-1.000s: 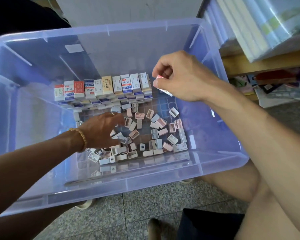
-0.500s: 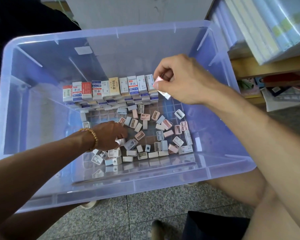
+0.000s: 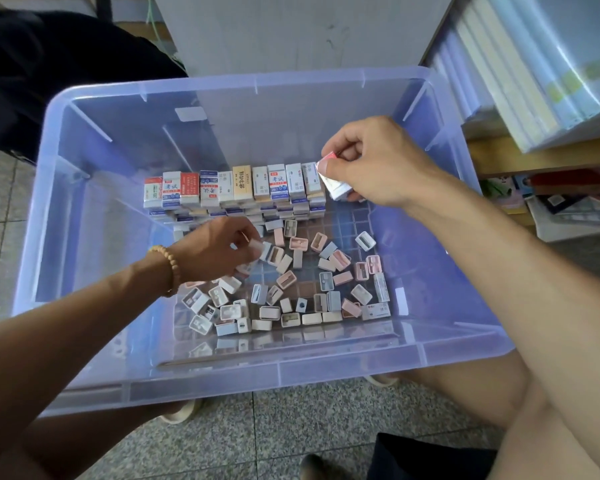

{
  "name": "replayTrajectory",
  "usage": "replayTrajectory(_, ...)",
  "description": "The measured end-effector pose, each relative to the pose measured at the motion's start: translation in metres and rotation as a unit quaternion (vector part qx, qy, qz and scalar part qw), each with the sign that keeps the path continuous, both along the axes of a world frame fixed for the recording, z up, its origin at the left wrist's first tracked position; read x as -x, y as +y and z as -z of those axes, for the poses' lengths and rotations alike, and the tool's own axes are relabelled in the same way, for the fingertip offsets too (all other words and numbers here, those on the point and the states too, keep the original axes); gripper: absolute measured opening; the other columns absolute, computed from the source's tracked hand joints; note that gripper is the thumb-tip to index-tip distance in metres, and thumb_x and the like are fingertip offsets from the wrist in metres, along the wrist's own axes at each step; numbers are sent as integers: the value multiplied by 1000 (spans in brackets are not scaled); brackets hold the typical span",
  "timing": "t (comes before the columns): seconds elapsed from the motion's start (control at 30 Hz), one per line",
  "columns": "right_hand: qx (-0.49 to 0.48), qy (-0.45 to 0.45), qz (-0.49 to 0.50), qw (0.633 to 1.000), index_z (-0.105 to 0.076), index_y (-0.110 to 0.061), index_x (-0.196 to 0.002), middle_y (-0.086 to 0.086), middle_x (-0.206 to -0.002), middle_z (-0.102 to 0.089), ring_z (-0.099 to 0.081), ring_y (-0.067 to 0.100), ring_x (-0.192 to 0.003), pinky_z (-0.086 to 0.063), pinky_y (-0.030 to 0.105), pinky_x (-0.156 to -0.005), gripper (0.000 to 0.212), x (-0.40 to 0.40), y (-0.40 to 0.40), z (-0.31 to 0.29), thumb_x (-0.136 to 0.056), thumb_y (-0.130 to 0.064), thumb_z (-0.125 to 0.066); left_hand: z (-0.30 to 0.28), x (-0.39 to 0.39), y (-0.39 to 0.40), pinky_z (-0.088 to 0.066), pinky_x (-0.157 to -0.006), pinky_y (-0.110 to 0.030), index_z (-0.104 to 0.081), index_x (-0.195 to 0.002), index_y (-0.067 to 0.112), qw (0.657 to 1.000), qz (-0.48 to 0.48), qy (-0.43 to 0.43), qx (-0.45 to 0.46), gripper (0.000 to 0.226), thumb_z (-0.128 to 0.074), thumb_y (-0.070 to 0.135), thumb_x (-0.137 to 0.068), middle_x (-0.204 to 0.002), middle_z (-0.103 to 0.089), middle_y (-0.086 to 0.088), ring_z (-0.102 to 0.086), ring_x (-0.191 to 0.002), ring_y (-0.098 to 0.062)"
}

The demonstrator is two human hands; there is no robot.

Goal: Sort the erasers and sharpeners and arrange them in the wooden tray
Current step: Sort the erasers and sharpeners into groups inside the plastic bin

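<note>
Reaching into the translucent plastic bin [image 3: 94, 216], the left hand [image 3: 219, 247] now sits farther from the body than half a second ago, at the far-left edge of the loose sharpeners [image 3: 291, 282]; before, it lay lower in the pile. Its grip is clenched: the fingertips pinch a small white sharpener [image 3: 257, 244], while further pieces may be tucked under the palm, which cannot be confirmed. A beaded bracelet [image 3: 168, 268] circles the wrist behind this grip.

Beyond the left grip, the stacked erasers [image 3: 236, 188] stand in a row several layers deep against the far part of the bin floor, in the same order as earlier. To the right of the left grip, the sharpeners lie scattered in pink, white and blue, unsorted; two flat erasers [image 3: 378, 299] lie at the right edge of that scatter.

The right hand [image 3: 371, 164] hovers above the right end of the eraser row, as it did before. Its grip grasps a red-and-white sleeved eraser [image 3: 336, 188] between thumb and curled fingers, tilted, close to the last eraser in the row; contact cannot be told.

Past the right grip, outside the bin, wrapped paper stacks [image 3: 520, 77] rest on a shelf.
</note>
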State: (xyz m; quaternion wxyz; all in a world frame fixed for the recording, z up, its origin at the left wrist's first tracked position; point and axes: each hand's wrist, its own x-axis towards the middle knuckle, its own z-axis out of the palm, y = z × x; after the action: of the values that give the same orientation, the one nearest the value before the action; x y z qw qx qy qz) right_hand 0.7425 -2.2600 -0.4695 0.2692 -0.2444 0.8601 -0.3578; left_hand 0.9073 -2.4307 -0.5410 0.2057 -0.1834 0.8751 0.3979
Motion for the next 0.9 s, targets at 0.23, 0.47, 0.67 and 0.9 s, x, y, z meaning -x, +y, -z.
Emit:
replayTrajectory(0.23,59,-62,86,993,-59,-20,-92,1,-87,-64,-63,16,-44,-38,19,-36,9,-8,-36,13,-94,-26,-66,-39,-31,-6,-52,-45,-25,-58,-102,8,947,-288,25,-139,10,-63,13,-94,-85,-67,-13,-70,-56,-22)
replayTrajectory(0.47,11,-104,15,994,-58,-21,-125,3,-113,-62,-70,19,-87,-62,38,-77,59,-24,-58,29,-77,9,-74,-57,-49,-8,-50,-52,-25,-60,-103,13,903,-384,54,-186,8,-59,10,-96,-94,-67,-16,-67,-60,-16)
replayTrajectory(0.67,-84,120,-91,985,-55,-24,-136,6,-122,-54,-58,27,-110,-51,42,-92,57,-22,-56,49,-84,-17,-77,-55,-43,-4,-54,-56,-25,-58,-113,9,904,-375,55,-199,18,-53,2,-97,-100,-67,-14,-68,-62,-15)
replayTrajectory(0.9,-120,218,-149,957,-53,-24,-142,3,-117,-50,-56,20,-100,-53,35,-79,55,-22,-47,65,-90,-31,-72,-48,-27,-3,-55,-57,-23,-57,-114,11,901,-382,44,-199,24,-54,-3,-95,-105,-67,-15,-73,-71,-23)
